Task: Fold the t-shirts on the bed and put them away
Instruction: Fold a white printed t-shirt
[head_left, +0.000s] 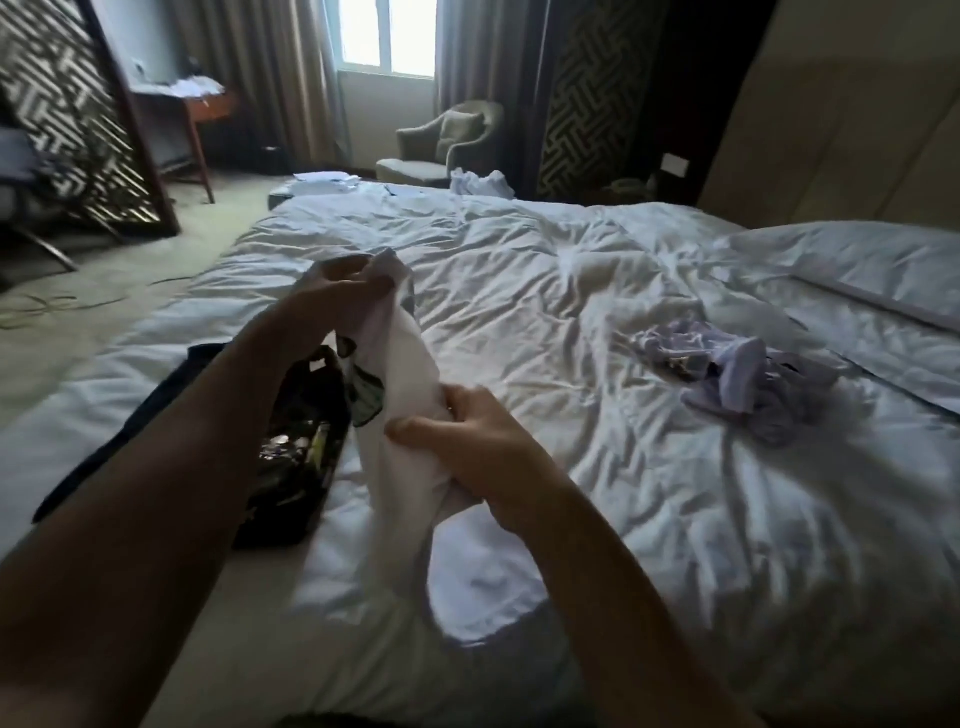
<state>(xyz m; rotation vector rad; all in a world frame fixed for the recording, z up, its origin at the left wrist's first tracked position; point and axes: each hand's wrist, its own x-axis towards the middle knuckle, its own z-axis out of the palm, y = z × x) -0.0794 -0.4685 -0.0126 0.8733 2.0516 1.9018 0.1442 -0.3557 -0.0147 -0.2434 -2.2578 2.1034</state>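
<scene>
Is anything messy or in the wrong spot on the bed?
Yes. A lilac garment lies crumpled in a heap near the pillow, not folded. The left hand and right hand grip a bunched white t-shirt. More white clothes sit rumpled at the bed's far edge.

The white t-shirt (400, 374) is soft matt cloth with a dark print. The bed (597, 312) wears a matt, creased white cotton-like cover. The lilac garment (737, 379) is thin crumpled cloth. The desk (202, 111) looks like polished reddish wood.
</scene>
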